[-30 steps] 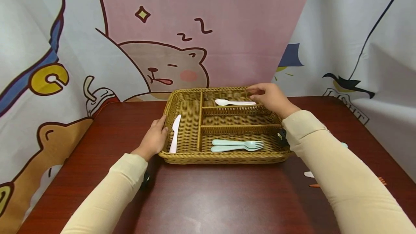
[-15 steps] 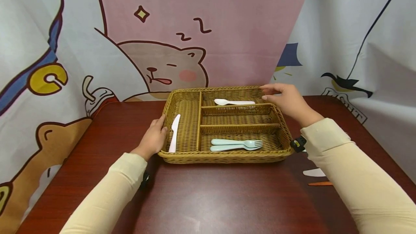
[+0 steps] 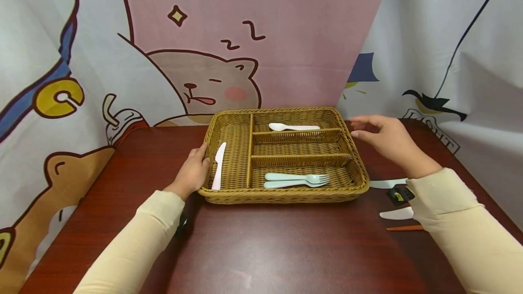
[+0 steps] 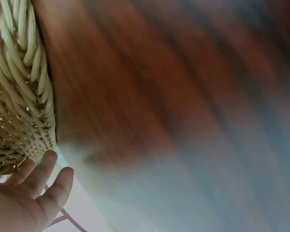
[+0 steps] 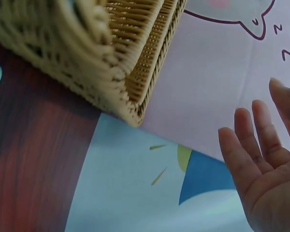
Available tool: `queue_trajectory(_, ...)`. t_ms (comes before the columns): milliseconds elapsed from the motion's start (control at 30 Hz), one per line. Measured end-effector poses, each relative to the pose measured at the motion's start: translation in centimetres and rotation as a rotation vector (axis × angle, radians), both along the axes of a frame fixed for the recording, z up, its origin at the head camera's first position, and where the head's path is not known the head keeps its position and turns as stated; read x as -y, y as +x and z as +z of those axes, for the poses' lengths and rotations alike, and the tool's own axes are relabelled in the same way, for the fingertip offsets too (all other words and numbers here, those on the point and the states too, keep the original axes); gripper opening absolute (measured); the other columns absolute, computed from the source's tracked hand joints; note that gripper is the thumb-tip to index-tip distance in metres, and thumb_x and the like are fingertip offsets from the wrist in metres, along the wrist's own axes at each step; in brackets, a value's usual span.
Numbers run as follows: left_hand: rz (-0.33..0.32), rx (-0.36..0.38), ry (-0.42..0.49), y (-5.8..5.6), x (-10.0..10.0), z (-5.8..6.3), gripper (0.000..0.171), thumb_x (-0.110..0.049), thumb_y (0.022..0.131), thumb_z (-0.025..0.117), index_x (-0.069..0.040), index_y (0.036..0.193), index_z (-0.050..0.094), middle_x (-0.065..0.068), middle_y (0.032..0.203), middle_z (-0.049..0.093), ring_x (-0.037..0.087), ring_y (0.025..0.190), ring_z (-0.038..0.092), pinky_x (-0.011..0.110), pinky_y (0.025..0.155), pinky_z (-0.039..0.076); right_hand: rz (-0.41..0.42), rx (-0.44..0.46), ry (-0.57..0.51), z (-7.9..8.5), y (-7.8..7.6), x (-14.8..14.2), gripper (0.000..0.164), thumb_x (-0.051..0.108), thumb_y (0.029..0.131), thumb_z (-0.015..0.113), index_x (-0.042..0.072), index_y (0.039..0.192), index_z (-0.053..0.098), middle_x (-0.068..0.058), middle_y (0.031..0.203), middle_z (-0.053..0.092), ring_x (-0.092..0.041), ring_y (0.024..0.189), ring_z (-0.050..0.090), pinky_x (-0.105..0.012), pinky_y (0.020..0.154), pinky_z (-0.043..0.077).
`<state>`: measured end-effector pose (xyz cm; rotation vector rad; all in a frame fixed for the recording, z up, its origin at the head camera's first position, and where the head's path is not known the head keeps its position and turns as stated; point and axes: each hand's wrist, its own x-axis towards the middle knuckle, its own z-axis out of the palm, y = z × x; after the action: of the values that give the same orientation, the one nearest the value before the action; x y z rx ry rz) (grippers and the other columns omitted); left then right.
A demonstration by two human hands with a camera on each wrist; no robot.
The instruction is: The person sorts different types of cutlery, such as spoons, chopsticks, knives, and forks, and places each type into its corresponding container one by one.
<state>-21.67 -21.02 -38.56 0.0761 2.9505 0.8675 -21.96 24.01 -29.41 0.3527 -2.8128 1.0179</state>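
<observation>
Left hand (image 3: 191,173) touching wicker tray (image 3: 300,149), right hand (image 3: 388,139) beside it

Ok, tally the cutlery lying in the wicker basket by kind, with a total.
Forks: 2
Knives: 1
Spoons: 1
Total: 4
</observation>
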Motion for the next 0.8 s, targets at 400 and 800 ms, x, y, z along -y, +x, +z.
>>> queue_trajectory(400, 0.009, 0.004, 0.000, 0.0, -0.1, 0.1, 0.056, -0.020, 0.106, 0.031, -0.006, 0.156, 0.010, 0.025, 0.151, 0.024, 0.041, 0.136, 0.034, 0.054, 0.109, 0.030, -0.026, -0.014, 0.069, -1.3, 2.5, -3.0, 0.038, 0.020, 0.092, 0.067, 0.003, 0.126, 0.063, -0.021, 0.113, 0.063, -0.039, 0.117, 0.049, -0.059, 0.089, 0.040)
queue_trajectory(800, -0.003, 0.001, -0.007, -0.1, 0.0, 0.0, 0.056, -0.019, 0.106, 0.031, -0.005, 0.156, 0.010, 0.026, 0.151, 0.024, 0.042, 0.136, 0.033, 0.054, 0.110, 0.028, -0.078, 0.040, 0.126, -2.8, 5.1, -7.0, 0.042, 0.026, 0.092, 0.068, 0.002, 0.126, 0.062, -0.026, 0.126, 0.057, -0.040, 0.116, 0.046, -0.060, 0.084, 0.040)
